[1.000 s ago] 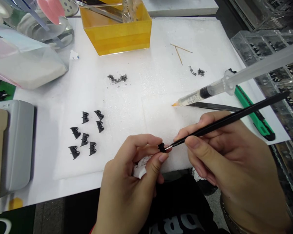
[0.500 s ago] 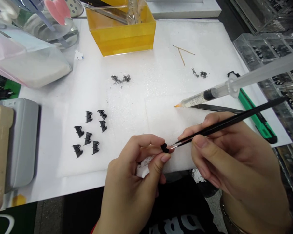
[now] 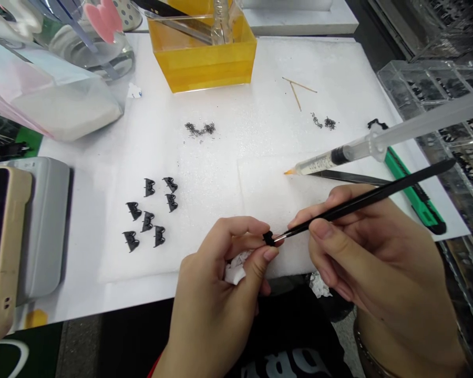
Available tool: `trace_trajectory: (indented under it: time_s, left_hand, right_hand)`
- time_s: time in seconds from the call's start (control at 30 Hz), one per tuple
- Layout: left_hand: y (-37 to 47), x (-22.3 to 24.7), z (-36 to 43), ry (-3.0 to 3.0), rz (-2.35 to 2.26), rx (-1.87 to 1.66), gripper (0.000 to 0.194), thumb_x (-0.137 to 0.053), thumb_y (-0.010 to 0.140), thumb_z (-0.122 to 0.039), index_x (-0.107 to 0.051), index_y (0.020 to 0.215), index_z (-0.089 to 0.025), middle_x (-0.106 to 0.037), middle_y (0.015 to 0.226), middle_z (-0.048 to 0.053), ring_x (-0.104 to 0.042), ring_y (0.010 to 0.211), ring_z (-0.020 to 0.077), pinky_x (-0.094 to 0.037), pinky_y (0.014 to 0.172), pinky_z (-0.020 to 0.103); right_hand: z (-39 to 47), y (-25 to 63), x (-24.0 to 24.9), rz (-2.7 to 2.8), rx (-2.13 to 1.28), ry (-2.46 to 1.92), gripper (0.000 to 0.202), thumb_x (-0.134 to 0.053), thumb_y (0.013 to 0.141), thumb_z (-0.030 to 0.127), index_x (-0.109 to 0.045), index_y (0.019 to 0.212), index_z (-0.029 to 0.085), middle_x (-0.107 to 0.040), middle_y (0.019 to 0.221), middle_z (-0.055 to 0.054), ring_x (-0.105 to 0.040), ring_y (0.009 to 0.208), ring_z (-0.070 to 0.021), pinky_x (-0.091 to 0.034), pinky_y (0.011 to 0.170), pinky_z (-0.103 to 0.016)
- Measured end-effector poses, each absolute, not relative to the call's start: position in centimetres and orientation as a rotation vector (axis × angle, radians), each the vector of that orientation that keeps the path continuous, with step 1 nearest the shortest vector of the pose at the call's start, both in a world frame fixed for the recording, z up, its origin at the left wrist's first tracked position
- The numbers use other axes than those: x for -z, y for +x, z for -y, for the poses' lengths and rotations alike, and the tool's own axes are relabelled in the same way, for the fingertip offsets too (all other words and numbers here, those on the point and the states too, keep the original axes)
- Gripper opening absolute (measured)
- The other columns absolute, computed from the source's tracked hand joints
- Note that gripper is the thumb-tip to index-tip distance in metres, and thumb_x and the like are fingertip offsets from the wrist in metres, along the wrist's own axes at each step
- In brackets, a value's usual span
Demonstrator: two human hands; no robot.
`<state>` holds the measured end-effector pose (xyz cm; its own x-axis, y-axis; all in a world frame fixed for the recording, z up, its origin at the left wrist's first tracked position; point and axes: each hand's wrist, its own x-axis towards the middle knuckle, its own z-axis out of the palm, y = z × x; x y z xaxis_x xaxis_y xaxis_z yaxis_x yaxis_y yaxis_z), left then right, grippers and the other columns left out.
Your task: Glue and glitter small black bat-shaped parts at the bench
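Where the left hand [image 3: 211, 281] pinches: a small black piece [image 3: 268, 239], caught between thumb and fingers, over the surface's [image 3: 213, 178] near edge
Right hand [image 3: 378, 262]: gripping black tweezers [image 3: 398, 190], tips right at the piece!
Seven black parts [image 3: 147, 221]: scattered toward the surface's near left corner

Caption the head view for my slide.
Left hand pinching a small black piece, right hand holding black tweezers to it; seven black parts lie at left.

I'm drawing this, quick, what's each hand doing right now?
Left hand: closed, pinching a small black piece, also holding crumpled white paper.
Right hand: closed, holding black tweezers.
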<state>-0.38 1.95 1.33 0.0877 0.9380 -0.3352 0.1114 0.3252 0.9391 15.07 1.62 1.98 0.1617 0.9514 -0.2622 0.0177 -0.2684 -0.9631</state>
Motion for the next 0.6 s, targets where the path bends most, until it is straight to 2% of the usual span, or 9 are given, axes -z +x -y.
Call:
trace_trajectory:
  time_s: [0.13,0.3,0.43,0.6]
  left_hand:
    - [-0.08,-1.66,-1.99,1.034,-1.351,-0.822,0.017,-0.066,0.08,-0.014,-0.06,0.087,-0.028,-0.066,0.066,-0.009,-0.054,0.041,0.0038,-0.042,0.036,0.007]
    - [0.22,-1.65,-1.91,0.978,-1.381,-0.89,0.015,-0.067,0.079,-0.014,-0.062,0.086,-0.028,-0.066,0.065,-0.008,-0.053,0.041,0.0043,-0.039,0.034,0.007]
    - [0.27,-1.67,-1.94,0.957,-1.383,-0.858,0.012,-0.066,0.08,-0.018,-0.061,0.086,-0.027,-0.067,0.066,-0.007,-0.053,0.041,0.0056,-0.039,0.034,0.009]
    - [0.0,-1.91,-2.23,0.942,-1.332,-0.833,0.01,-0.064,0.081,-0.018,-0.06,0.085,-0.026,-0.07,0.073,-0.005,-0.053,0.042,0.0057,-0.039,0.036,0.012]
  right_hand:
    - [-1.63,15.0,-1.93,0.983,-1.255,-1.483,0.015,-0.065,0.084,0.028,-0.051,0.091,0.025,-0.07,0.083,0.0,-0.049,0.032,-0.0026,-0.034,0.024,-0.011]
    - [-1.8,15.03,-1.99,0.999,-1.257,-1.485,0.012,-0.062,0.086,0.026,-0.052,0.089,0.025,-0.07,0.078,0.001,-0.047,0.031,-0.0023,-0.032,0.024,-0.01]
    - [-1.95,14.83,-1.89,0.968,-1.283,-1.445,0.012,-0.062,0.086,0.025,-0.051,0.091,0.025,-0.07,0.084,0.001,-0.046,0.033,-0.0011,-0.032,0.027,-0.009]
    - [-1.1,15.13,-1.68,0.898,-1.307,-1.426,0.014,-0.061,0.086,0.029,-0.051,0.096,0.028,-0.066,0.073,0.002,-0.046,0.034,-0.005,-0.031,0.025,-0.013]
